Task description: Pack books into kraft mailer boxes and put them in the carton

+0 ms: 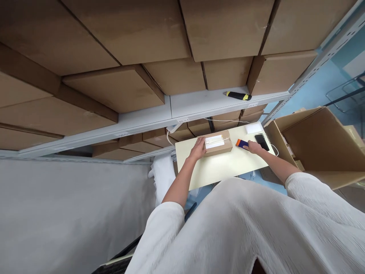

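Observation:
A small taped cardboard box with a white label on top lies on a pale yellow tabletop. My left hand grips its left end, fingers over the top edge. To the right of the box, my right hand is closed around a flat dark-blue object with an orange end; its exact kind cannot be made out. The orange end points at the box, with a gap between them. Just beyond my right hand lies a black phone. A white block-shaped item sits at the table's far edge.
Shelves full of brown cartons rise right behind the table. A black-and-yellow utility knife rests on the shelf edge. At right stands a large open carton with things inside. White wrapping material hangs at the table's left.

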The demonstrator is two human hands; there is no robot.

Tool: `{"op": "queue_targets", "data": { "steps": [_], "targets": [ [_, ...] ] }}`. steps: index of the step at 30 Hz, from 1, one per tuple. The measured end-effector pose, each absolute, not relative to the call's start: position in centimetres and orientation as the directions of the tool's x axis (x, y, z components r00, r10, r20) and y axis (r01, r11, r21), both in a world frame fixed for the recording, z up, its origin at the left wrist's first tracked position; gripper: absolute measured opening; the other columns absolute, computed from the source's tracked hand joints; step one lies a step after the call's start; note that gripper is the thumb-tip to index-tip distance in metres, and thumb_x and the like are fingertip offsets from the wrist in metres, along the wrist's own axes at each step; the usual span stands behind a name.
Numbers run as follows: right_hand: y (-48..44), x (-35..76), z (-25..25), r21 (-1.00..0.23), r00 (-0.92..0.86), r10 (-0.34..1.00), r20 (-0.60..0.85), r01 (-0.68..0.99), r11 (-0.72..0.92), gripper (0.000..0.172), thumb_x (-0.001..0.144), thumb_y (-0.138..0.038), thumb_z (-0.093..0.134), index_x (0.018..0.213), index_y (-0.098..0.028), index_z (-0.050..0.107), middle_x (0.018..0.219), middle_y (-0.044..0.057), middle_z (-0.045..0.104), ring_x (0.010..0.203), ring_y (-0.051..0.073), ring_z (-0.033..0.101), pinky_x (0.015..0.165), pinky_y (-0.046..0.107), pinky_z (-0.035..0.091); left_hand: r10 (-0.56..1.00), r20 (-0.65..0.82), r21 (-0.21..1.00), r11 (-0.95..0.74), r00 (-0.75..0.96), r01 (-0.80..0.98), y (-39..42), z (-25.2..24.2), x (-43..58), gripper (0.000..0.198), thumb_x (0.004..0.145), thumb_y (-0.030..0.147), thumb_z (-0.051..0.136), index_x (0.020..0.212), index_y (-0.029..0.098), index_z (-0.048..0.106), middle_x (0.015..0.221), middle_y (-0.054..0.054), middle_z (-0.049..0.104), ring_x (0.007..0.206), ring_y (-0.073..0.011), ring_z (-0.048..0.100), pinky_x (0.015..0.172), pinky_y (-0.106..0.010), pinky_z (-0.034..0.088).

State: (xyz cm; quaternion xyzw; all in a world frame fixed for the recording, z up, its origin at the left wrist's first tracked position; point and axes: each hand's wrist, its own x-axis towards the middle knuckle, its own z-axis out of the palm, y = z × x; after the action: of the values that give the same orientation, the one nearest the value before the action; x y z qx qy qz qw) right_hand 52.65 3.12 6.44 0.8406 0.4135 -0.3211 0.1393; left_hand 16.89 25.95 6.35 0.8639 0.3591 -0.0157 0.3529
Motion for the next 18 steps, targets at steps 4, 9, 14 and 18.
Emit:
{"op": "queue_targets", "data": {
  "steps": [4, 9, 14, 18],
  "targets": [
    [0.5, 52.8, 5.7, -0.07, 0.475, 0.645, -0.598, 0.771, -0.633, 0.052, 0.118, -0.053, 0.039, 0.151, -0.015, 0.052, 0.143, 0.026, 0.068, 0.136, 0.036, 0.065, 0.099, 0.04, 0.056, 0.603, -0.264, 0.573, -0.53, 0.753, 0.625, 25.9, 6.7, 17.1, 0.088, 0.092, 0.025, 0.069, 0.174, 0.021, 0.037, 0.185, -0.015, 0.036, 0.175, -0.0341, 0.026, 0.144, -0.051, 0.027],
    [-1.0, 52.9, 4.4, -0.088, 0.51, 0.684, -0.521, 0.765, -0.638, 0.051, 0.117, -0.036, 0.033, 0.162, -0.014, 0.043, 0.156, 0.027, 0.057, 0.146, 0.036, 0.055, 0.103, 0.042, 0.055, 0.625, -0.273, 0.524, -0.541, 0.731, 0.658, 25.4, 7.3, 17.3, 0.087, 0.091, 0.025, 0.07, 0.173, 0.025, 0.041, 0.183, -0.014, 0.039, 0.174, -0.0363, 0.029, 0.141, -0.057, 0.029],
    [-1.4, 52.3, 2.9, -0.079, 0.533, 0.668, -0.52, 0.748, -0.659, 0.05, 0.114, -0.034, 0.038, 0.161, -0.019, 0.048, 0.158, 0.025, 0.057, 0.143, 0.038, 0.057, 0.101, 0.044, 0.053, 0.666, -0.297, 0.469, -0.523, 0.684, 0.712, 24.5, 7.7, 17.5, 0.083, 0.094, 0.025, 0.069, 0.173, 0.027, 0.042, 0.184, -0.014, 0.04, 0.175, -0.0373, 0.027, 0.142, -0.066, 0.018],
    [-1.7, 52.1, 2.4, -0.033, 0.517, 0.701, -0.491, 0.793, -0.608, 0.046, 0.111, -0.03, 0.042, 0.151, -0.018, 0.061, 0.146, 0.024, 0.068, 0.144, 0.04, 0.055, 0.116, 0.053, 0.041, 0.693, -0.28, 0.453, -0.515, 0.665, 0.728, 23.2, 7.8, 17.4, 0.076, 0.098, 0.023, 0.064, 0.171, 0.025, 0.045, 0.182, -0.015, 0.043, 0.175, -0.0362, 0.027, 0.144, -0.064, 0.014]
  ]
}}
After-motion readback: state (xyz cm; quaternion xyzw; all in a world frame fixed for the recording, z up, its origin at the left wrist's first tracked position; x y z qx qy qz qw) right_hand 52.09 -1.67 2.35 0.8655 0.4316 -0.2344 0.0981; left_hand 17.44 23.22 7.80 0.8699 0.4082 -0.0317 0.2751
